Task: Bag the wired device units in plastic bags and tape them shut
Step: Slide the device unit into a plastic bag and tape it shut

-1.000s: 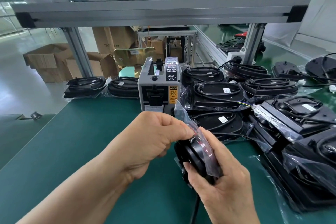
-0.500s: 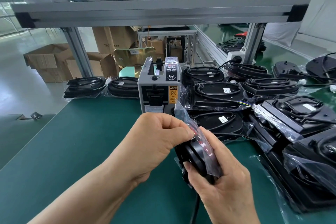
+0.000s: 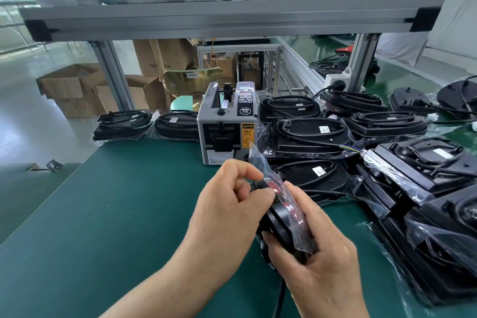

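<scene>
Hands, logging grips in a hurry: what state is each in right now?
Left hand: closed, pinching the plastic bag.
Right hand: closed, holding the device unit in that bag.

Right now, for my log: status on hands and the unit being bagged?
Left hand pinches plastic bag. Right hand grips device unit, partly bagged, untaped. Tape dispenser straight ahead, path open.

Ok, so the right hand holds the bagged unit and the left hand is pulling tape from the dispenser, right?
Not quite. The right hand does hold the bagged unit, but the left hand is pinching at the top of that same unit, apart from the dispenser, as the head view shows.
</scene>
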Motion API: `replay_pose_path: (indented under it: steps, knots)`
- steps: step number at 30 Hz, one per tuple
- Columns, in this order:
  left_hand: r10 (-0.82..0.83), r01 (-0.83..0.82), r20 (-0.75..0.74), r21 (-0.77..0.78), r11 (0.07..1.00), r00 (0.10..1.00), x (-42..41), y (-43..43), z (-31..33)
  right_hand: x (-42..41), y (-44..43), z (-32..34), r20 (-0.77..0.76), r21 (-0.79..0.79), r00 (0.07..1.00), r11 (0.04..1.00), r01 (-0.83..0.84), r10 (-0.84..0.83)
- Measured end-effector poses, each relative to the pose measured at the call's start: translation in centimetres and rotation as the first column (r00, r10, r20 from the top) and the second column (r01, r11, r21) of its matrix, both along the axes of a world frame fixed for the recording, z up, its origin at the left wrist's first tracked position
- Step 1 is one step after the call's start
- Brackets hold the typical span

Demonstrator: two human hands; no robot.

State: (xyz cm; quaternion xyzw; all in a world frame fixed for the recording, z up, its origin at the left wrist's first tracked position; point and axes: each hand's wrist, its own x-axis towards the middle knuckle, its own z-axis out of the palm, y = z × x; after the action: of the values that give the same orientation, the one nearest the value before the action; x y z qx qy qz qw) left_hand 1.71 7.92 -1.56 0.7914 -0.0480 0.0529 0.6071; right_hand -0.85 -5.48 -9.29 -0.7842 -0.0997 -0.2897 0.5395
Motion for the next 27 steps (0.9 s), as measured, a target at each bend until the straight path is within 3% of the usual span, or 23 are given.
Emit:
replay_pose_path:
  steps: [7, 13, 16, 21, 27]
  knots:
    - [0.082, -0.081, 0.022, -0.071, 0.994, 0.996, -0.6, -1.1, -0.6, -0.4, 0.0, 0.6, -0.106, 0.014, 0.994, 1.000, 0.002, 0.000]
    - [-0.055, -0.038, -0.227, -0.386, 0.922, 0.972, 1.0, -0.5, 0.0, 0.1, -0.6, 1.7, -0.354, 0.040, 0.931, 0.996, -0.081, 0.090]
    - [-0.077, -0.037, -0.248, -0.424, 0.905, 0.966, 1.1, -0.6, 0.1, -0.1, -0.7, 2.1, -0.384, 0.008, 0.920, 0.996, -0.085, 0.081]
    - [0.025, -0.092, -0.185, -0.360, 0.928, 0.982, 1.0, -1.0, -0.5, -0.2, -0.6, 2.0, -0.390, -0.020, 0.919, 0.997, -0.075, 0.061]
    - [0.149, -0.123, 0.087, -0.247, 0.961, 0.985, -0.2, -1.0, -1.6, 0.0, 0.7, 1.4, -0.284, 0.013, 0.956, 0.997, -0.074, 0.074]
